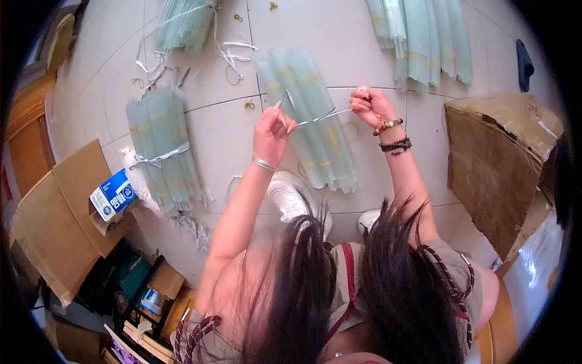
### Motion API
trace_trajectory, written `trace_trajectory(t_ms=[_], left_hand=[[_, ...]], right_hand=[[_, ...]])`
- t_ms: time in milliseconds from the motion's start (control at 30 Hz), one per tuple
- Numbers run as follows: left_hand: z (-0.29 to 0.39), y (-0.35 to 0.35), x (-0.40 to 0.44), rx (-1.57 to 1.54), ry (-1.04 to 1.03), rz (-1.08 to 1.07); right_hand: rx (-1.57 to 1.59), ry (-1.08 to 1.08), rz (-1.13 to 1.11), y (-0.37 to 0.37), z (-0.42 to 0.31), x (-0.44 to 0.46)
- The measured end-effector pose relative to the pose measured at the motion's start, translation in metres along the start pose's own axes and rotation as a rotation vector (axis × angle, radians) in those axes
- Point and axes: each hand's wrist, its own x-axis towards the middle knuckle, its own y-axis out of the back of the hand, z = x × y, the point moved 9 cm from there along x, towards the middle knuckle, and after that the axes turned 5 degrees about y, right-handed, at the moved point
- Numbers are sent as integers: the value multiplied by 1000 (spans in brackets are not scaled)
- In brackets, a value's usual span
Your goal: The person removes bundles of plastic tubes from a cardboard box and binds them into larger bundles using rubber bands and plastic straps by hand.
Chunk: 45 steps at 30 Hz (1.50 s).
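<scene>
A bundle of pale green, see-through plastic tubes (324,145) lies on the floor before me, its smaller rolls held by yellow rubber bands. A whitish string (318,118) crosses the bundle's middle and stretches out on both sides. My left hand (271,134) is closed on the string at the bundle's left edge, and a short end sticks up past the fingertips. On the other side, my right hand (371,107) is closed in a fist around the string, apart from the bundle. The string's underside is hidden.
Another tied bundle (160,145) lies to the left, with more bundles (185,24) behind and untied rolls (421,42) at the far right. Loose rubber bands (249,105) and string scraps (233,60) dot the tiles. Cardboard boxes (485,176) stand on both sides.
</scene>
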Motion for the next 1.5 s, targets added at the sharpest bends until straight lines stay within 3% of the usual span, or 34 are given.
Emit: trace_trajectory(t_ms=[100, 133, 233, 333, 433, 467, 567, 600, 700, 800, 900, 1033, 1100, 1133, 1233, 1300, 1333, 1367, 1400, 1433, 1467, 1500], left_hand=[[3, -6, -3, 26, 1, -11], [8, -12, -7, 109, -6, -27], [15, -34, -19, 392, -88, -146], [22, -66, -26, 697, -210, -387], [21, -72, -22, 676, 7, -333], [26, -67, -17, 749, -29, -290], [28, -56, -12, 520, -30, -245], [28, -56, -14, 503, -53, -227], [31, -68, -18, 528, -118, -249], [28, -59, -12, 465, -36, -168], [38, -39, -15, 400, -175, 64], [68, -50, -39, 728, -575, 251], [87, -86, -58, 1041, -786, 215], [86, -101, -57, 1145, -769, 142], [76, -136, -48, 1361, -737, -114], [65, -155, -44, 1374, -748, -338], [67, -155, -43, 1215, -725, -399], [73, -148, -36, 1207, -700, -322], [80, -137, -27, 1201, -675, -243], [86, -124, -19, 1195, -649, -165], [73, -104, -7, 1408, -598, -118], [57, -97, -6, 1446, -586, -204]], right_hand=[[-183, 30, -94, -24, -13, -10], [-349, 62, -314, -49, -22, -16], [-1121, 204, -257, -159, -16, -75], [-1351, 298, -654, -214, 9, -80], [-1267, 342, -673, -215, 27, -62], [-1117, 535, -531, -208, 10, -58], [-1350, 503, -198, -142, -35, -28], [-1366, 387, -345, -126, -17, -27], [-1404, 380, -605, -125, 31, -41], [-1429, 341, -481, -114, 33, -34], [-1184, 296, -336, -103, 35, -35], [-886, 200, -35, -89, 38, -43], [-1122, 281, -146, -99, 37, -45], [-1239, 321, -206, -105, 39, -46], [-1976, 561, -640, -150, 50, -71], [-1755, 497, -582, -140, 41, -71], [-1689, 467, -600, -139, 35, -68], [-1619, 437, -621, -139, 29, -63], [-1426, 91, -665, -126, 39, -51], [-1420, 85, -707, -127, 37, -49], [-1413, 78, -746, -129, 36, -48], [-1407, 68, -784, -128, 36, -48]])
